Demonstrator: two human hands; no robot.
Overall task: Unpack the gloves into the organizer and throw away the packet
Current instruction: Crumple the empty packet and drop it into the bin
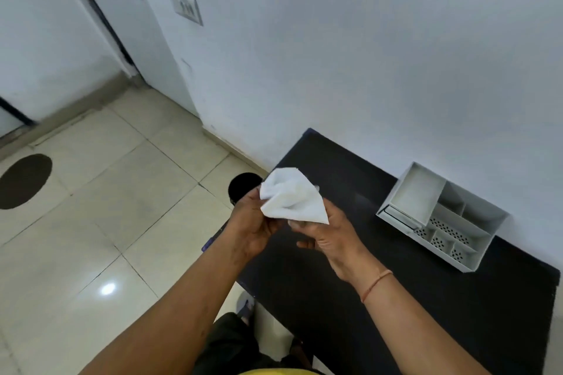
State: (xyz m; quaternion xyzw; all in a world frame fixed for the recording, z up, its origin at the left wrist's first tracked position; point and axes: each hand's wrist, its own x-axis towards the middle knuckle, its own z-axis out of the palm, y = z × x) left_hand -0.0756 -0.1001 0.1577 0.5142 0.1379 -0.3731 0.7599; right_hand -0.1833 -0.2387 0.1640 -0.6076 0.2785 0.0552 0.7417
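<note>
A crumpled white packet (pixel 291 196) is held up over the left end of the black table (pixel 350 283). My left hand (pixel 251 222) pinches its left edge and my right hand (pixel 324 230) grips its lower right side from beneath. The grey organizer (pixel 487 240) stands on the table to the right, against the wall, with a large white-lined compartment at its back left and several small perforated compartments. I cannot tell whether gloves lie in it. A black round bin (pixel 242 187) stands on the floor just behind my left hand, mostly hidden.
A white wall (pixel 365 55) runs along the table's far side. Cream floor tiles (pixel 106 222) spread to the left, with a dark oval mat (pixel 24 181) at the far left. A wall switch (pixel 186 7) and a door frame are further back.
</note>
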